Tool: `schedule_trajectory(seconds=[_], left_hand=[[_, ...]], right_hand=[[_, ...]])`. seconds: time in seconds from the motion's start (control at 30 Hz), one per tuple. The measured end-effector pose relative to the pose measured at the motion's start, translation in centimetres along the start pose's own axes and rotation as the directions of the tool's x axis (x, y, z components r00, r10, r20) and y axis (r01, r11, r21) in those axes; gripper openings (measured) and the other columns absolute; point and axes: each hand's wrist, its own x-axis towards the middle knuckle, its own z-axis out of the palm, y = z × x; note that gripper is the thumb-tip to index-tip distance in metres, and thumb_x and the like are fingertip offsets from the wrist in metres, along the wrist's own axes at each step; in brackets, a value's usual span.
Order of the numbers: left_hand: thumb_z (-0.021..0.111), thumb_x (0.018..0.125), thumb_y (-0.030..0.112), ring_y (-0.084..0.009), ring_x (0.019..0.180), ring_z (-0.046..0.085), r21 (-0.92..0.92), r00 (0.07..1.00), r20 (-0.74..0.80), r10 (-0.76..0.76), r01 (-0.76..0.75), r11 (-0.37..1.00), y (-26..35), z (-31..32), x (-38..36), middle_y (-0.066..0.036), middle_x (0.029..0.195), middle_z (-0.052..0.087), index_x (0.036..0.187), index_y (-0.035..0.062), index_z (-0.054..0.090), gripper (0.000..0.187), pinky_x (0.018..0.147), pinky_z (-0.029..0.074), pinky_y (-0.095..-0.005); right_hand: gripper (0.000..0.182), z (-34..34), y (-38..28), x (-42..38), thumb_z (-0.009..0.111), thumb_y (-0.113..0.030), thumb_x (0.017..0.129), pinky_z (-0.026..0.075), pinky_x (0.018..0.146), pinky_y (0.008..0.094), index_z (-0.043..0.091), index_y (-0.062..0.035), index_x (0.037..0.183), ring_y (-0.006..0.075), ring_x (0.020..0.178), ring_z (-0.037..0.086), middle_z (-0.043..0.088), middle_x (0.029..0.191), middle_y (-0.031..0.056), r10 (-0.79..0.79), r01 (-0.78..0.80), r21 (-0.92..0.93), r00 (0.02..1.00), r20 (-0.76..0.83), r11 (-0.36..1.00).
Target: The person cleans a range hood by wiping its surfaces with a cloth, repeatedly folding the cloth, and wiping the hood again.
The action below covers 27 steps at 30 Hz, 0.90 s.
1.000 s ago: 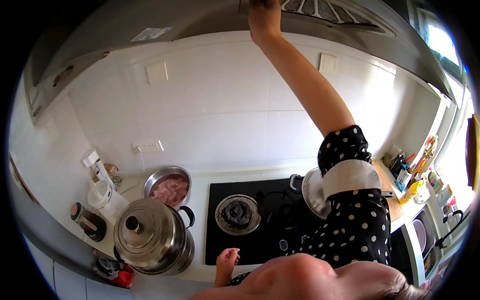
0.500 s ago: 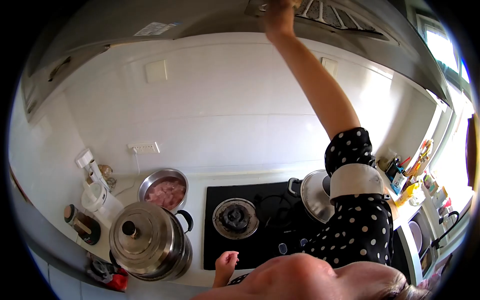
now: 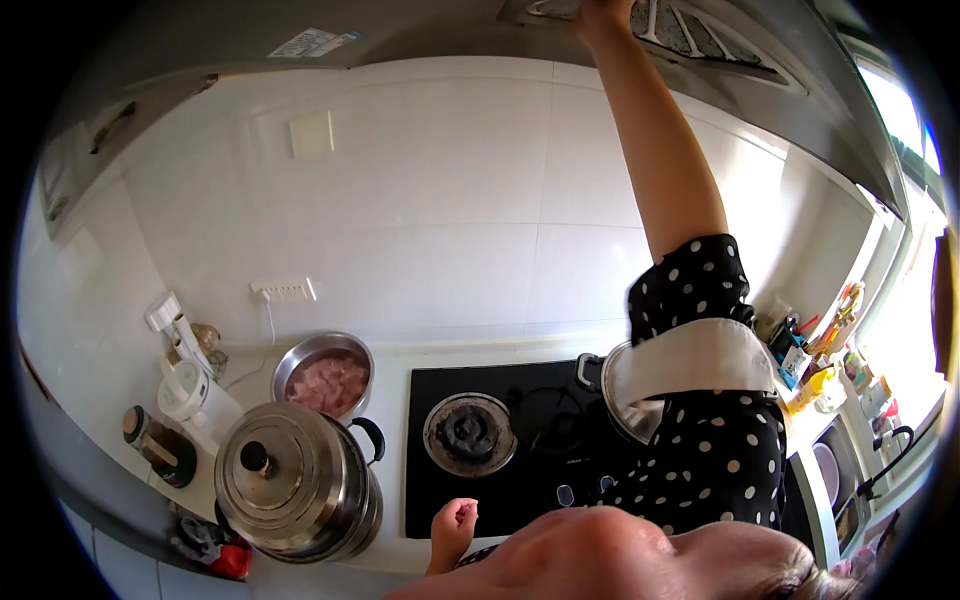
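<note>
Range hood hung above the stove, its grilled filter panel facing down at the top of the view, and the right hand was raised to the panel's near edge, the arm stretched straight up in front of the white tiled wall. Whether those fingers gripped the edge or only pressed against it could not be told, since the hand ran out of the frame. The left hand was low at the front edge of the worktop, curled into a loose fist and holding nothing, just beside the black gas hob. On the hob sat a bare burner and, further right, a lidded pan partly hidden behind the dotted sleeve. Left of the hob stood a large steel pot with its lid on, and behind it a steel bowl of pale meat pieces. A white kettle stood near the wall socket.
</note>
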Motion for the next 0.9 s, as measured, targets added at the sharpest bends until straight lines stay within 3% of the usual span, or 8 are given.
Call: schedule_trajectory(seconds=[0.13, 0.33, 0.5, 0.6, 0.7, 0.73, 0.83, 0.9], left_hand=[[0.058, 0.08, 0.012, -0.0127, 0.057, 0.055, 0.008, 0.999, -0.032, 0.008, -0.008, 1.0, 0.4, -0.1, 0.0, -0.007, 0.07, 0.061, 0.085, 0.0016, 0.062, 0.012, 0.053, 0.044, -0.0242], [0.058, 0.079, 0.012, -0.0149, 0.058, 0.056, 0.039, 0.999, -0.033, 0.021, -0.019, 0.999, -0.1, -0.3, 0.1, -0.008, 0.071, 0.061, 0.085, 0.0022, 0.062, 0.012, 0.054, 0.044, -0.0261], [0.058, 0.079, 0.013, -0.0175, 0.058, 0.056, 0.067, 0.995, -0.072, 0.068, -0.064, 0.996, -0.1, -0.1, 0.5, -0.009, 0.071, 0.06, 0.084, 0.0025, 0.062, 0.012, 0.054, 0.045, -0.0273], [0.058, 0.079, 0.013, -0.0182, 0.058, 0.056, 0.073, 0.996, -0.057, 0.066, -0.062, 0.995, -0.9, -0.3, 0.2, -0.009, 0.072, 0.06, 0.084, 0.0027, 0.062, 0.012, 0.054, 0.045, -0.0278], [0.058, 0.08, 0.014, -0.0185, 0.058, 0.056, 0.089, 0.996, -0.072, 0.048, -0.042, 0.995, -0.2, -0.4, 0.2, -0.009, 0.072, 0.06, 0.084, 0.003, 0.062, 0.013, 0.054, 0.045, -0.0282], [0.058, 0.08, 0.014, -0.0185, 0.058, 0.057, 0.1, 0.997, -0.068, 0.034, -0.027, 0.995, -0.2, -0.5, 0.2, -0.01, 0.072, 0.06, 0.084, 0.0031, 0.062, 0.013, 0.054, 0.045, -0.0282], [0.058, 0.08, 0.015, -0.0187, 0.058, 0.057, 0.097, 0.996, -0.072, 0.062, -0.054, 0.994, 0.0, -0.2, 0.6, -0.01, 0.073, 0.061, 0.084, 0.0032, 0.062, 0.013, 0.054, 0.045, -0.0283], [0.058, 0.08, 0.015, -0.0188, 0.059, 0.057, 0.106, 0.995, -0.061, 0.084, -0.077, 0.991, -0.1, -0.3, 0.7, -0.01, 0.073, 0.061, 0.085, 0.0033, 0.062, 0.013, 0.054, 0.045, -0.0284]], right_hand=[[0.016, -0.3, 3.2, 2.4, 0.034, -0.002, 0.087, 0.044, 0.071, 0.0377, 0.047, -0.0032, 0.095, 0.025, 0.067, 0.047, 0.048, 0.083, 0.0106, -0.095, 0.092, 0.038, 0.993, 0.068, 0.995], [0.016, -0.2, -1.7, -1.1, 0.035, 0.006, 0.084, 0.042, 0.066, 0.0316, 0.049, -0.0017, 0.086, 0.0231, 0.062, 0.043, 0.047, 0.076, 0.0092, 0.265, -0.299, 0.145, 0.94, 0.213, 0.943], [0.017, 1.9, 1.7, -0.7, 0.035, 0.003, 0.086, 0.045, 0.064, 0.0342, 0.051, -0.0011, 0.082, 0.0242, 0.063, 0.047, 0.049, 0.074, 0.0106, -0.036, 0.022, -0.435, 0.999, -0.023, 0.9], [0.017, 2.4, 0.2, -1.9, 0.036, 0.002, 0.086, 0.045, 0.063, 0.0359, 0.052, -0.0019, 0.08, 0.0234, 0.064, 0.048, 0.05, 0.072, 0.0117, 0.15, -0.176, -0.174, 0.977, -0.153, 0.969], [0.018, 1.3, -3.0, 0.5, 0.036, 0.0, 0.087, 0.044, 0.06, 0.0355, 0.052, -0.003, 0.082, 0.0221, 0.066, 0.05, 0.051, 0.075, 0.0113, 0.322, -0.369, -0.393, 0.929, -0.182, 0.842], [0.018, 3.5, -2.9, -2.4, 0.036, -0.004, 0.088, 0.044, 0.06, 0.0343, 0.053, -0.0042, 0.084, 0.0207, 0.065, 0.05, 0.052, 0.074, 0.0105, 0.03, -0.09, -0.136, 0.918, -0.397, 0.987], [0.017, -1.5, 9.2, 2.7, 0.036, -0.007, 0.089, 0.045, 0.06, 0.035, 0.054, -0.0049, 0.089, 0.0207, 0.073, 0.053, 0.053, 0.083, 0.011, -0.127, 0.145, -0.283, 0.989, 0.081, 0.948], [0.016, -0.8, 4.8, 1.6, 0.037, -0.007, 0.09, 0.045, 0.06, 0.0355, 0.053, -0.0049, 0.091, 0.0197, 0.074, 0.053, 0.053, 0.087, 0.0113, 0.038, -0.03, -0.234, 0.999, 0.029, 0.972]])
